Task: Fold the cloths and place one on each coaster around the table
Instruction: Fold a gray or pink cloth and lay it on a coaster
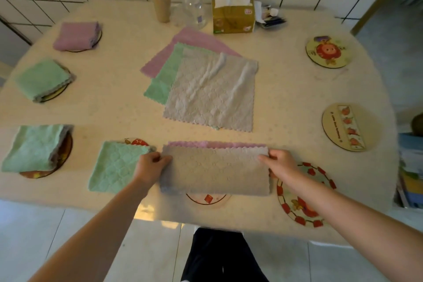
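Note:
A grey-and-pink cloth (215, 170), folded in half, lies at the table's near edge over a coaster (207, 199). My left hand (152, 166) pinches its upper left corner and my right hand (278, 162) pinches its upper right corner. Three flat cloths, grey (210, 91) over green (163, 78) over pink (194, 38), are stacked mid-table. Folded cloths sit on coasters at the left: pink (76, 35), green (43, 79), green (33, 147) and green (116, 166). Bare coasters lie at the right (327, 52), (346, 127) and near right (297, 204).
A brown cup (161, 8), a clear pump bottle (192, 10), a tissue box (233, 16) and small clutter (270, 18) stand along the table's far edge by the tiled wall. Stacked items (410, 167) sit off the right side. My dark-clothed legs (219, 256) show below the table.

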